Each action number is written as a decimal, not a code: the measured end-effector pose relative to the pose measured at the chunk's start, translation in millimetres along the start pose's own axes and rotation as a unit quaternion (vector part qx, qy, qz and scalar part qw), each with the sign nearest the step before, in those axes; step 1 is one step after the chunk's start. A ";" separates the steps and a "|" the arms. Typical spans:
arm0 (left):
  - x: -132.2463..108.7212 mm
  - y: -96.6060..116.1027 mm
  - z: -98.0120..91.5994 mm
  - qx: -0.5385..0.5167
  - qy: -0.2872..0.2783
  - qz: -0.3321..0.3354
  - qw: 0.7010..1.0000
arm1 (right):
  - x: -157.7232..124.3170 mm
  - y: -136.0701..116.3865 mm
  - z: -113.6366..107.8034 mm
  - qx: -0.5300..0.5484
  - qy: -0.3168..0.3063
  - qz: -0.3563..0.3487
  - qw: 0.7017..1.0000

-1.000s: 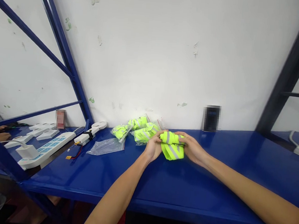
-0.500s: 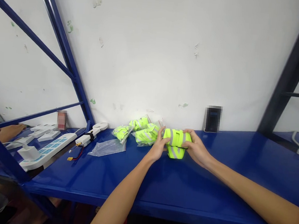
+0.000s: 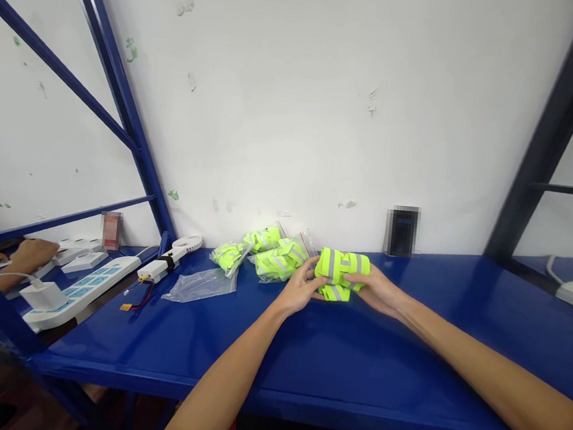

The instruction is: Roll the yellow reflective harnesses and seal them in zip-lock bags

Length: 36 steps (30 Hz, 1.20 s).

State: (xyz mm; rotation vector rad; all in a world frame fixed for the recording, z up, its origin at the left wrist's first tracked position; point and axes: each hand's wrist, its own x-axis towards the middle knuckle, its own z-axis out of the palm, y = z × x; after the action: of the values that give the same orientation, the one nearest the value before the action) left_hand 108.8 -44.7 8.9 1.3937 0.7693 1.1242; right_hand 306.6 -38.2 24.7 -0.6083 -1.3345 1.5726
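A rolled yellow-green reflective strap bundle (image 3: 343,267) with grey stripes is held just above the blue table, a short end hanging below it. My left hand (image 3: 303,288) grips its left side, fingers partly behind it. On the right side, my right hand (image 3: 374,288) holds it with thumb and fingers. Several similar bundles in clear bags (image 3: 278,260) lie to the left near the wall. A flat clear plastic bag (image 3: 201,284) rests on the table farther left.
White power strip (image 3: 86,291), small white fan (image 3: 187,243) and white device with red wires (image 3: 154,269) stand left. A dark blurred object (image 3: 402,232) leans at the wall. Another person's hand (image 3: 35,256) is beyond the blue frame (image 3: 145,162).
The rolled bundle has turned slightly in my hands, and its hanging end looks shorter. My left fingers have shifted lower around it. The other person's hand has moved right.
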 end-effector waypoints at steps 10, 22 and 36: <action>2.1 -4.1 12.9 -0.017 0.004 -0.021 1.000 | 4.7 4.7 -6.7 -0.266 0.108 -0.148 0.946; -9.5 -4.4 3.4 0.320 -0.039 0.188 0.928 | 6.2 4.1 3.9 0.034 0.169 0.033 0.985; -9.5 11.8 -10.7 0.386 -0.026 0.210 0.898 | -7.5 0.3 16.6 0.021 0.063 0.114 0.991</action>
State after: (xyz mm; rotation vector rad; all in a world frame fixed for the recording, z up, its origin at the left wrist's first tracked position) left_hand 93.9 -51.5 17.6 2.3373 0.9565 1.1419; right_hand 295.7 -52.5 27.5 -0.8455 -1.1666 1.7094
